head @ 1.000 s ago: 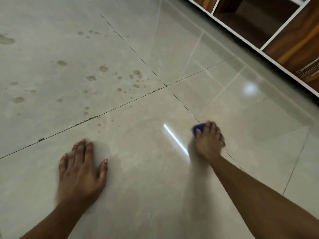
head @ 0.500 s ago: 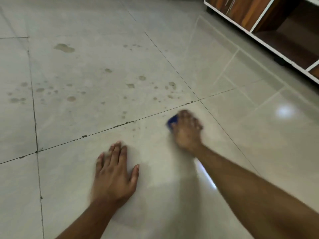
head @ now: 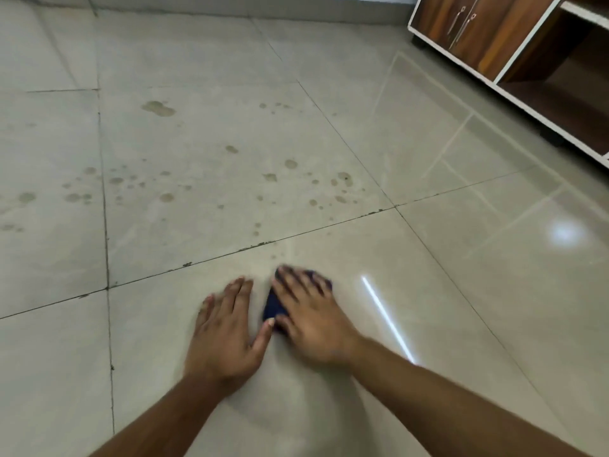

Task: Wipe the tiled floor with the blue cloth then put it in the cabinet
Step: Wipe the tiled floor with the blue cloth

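Observation:
The blue cloth (head: 274,306) lies on the pale tiled floor (head: 461,291), mostly hidden under my right hand (head: 313,319), which presses flat on it with fingers spread. Only its dark blue left edge and a bit by my fingertips show. My left hand (head: 225,331) rests palm down on the tile just left of the cloth, its thumb almost touching the cloth. The wooden cabinet (head: 501,37) with a white frame stands at the top right; one compartment of it is open.
Many dried drip stains (head: 290,164) spot the tile beyond my hands. A dirty grout line (head: 214,258) runs across just ahead of my fingers. A wall base (head: 230,9) closes the far side. Glare streaks lie on the tile to the right.
My right hand has slid the cloth leftward and nearer to me, from the tile crossing to right beside my left hand. The view has shifted, and more of the cabinet shows.

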